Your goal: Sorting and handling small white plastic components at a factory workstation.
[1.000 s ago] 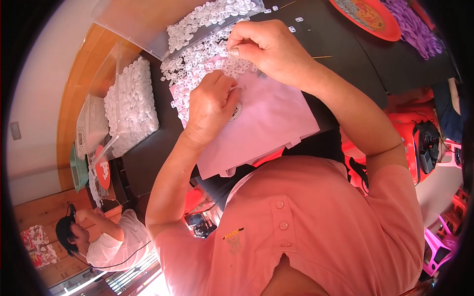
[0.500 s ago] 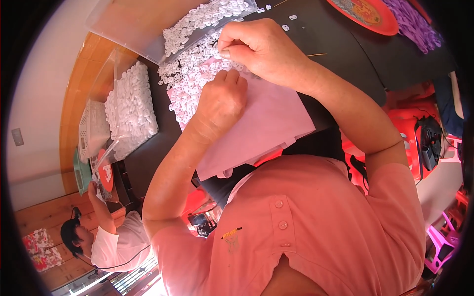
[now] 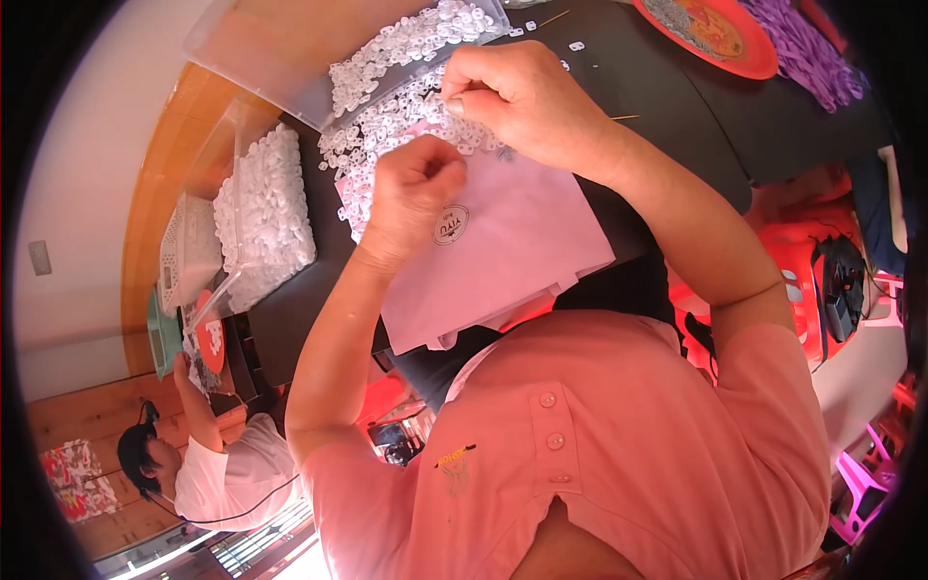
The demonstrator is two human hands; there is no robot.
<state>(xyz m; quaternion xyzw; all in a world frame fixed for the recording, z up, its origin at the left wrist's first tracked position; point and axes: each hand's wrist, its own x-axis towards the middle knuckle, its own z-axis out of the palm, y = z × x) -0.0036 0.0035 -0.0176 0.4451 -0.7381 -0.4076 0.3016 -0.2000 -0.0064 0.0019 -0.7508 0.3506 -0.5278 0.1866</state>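
My left hand (image 3: 416, 188) hovers over the pink bag or sheet (image 3: 522, 227), its fingers curled and pressed together. Whatever it pinches, if anything, is too small to make out. Farther off and to the right, my right hand (image 3: 522, 97) has thumb and forefinger together in a pinch. What lies between those fingertips is hidden. Under and beyond both hands spreads a heap of small white plastic pieces with holes (image 3: 387, 130), partly on the pink sheet. A tipped clear plastic box (image 3: 290, 95) holds more of these pieces at the far side.
At the left, a clear container holds packed white pieces (image 3: 266, 208), near a white basket (image 3: 188, 251). A red plate (image 3: 764, 66) and purple strips (image 3: 797, 53) lie at the far right. Thin sticks (image 3: 626, 117) rest on the dark table (image 3: 667, 106). Another person (image 3: 232, 474) works at lower left.
My left hand has shifted slightly left and turned, uncovering a round printed mark on the pink sheet. My right hand has moved a little to the right and stays pinched.
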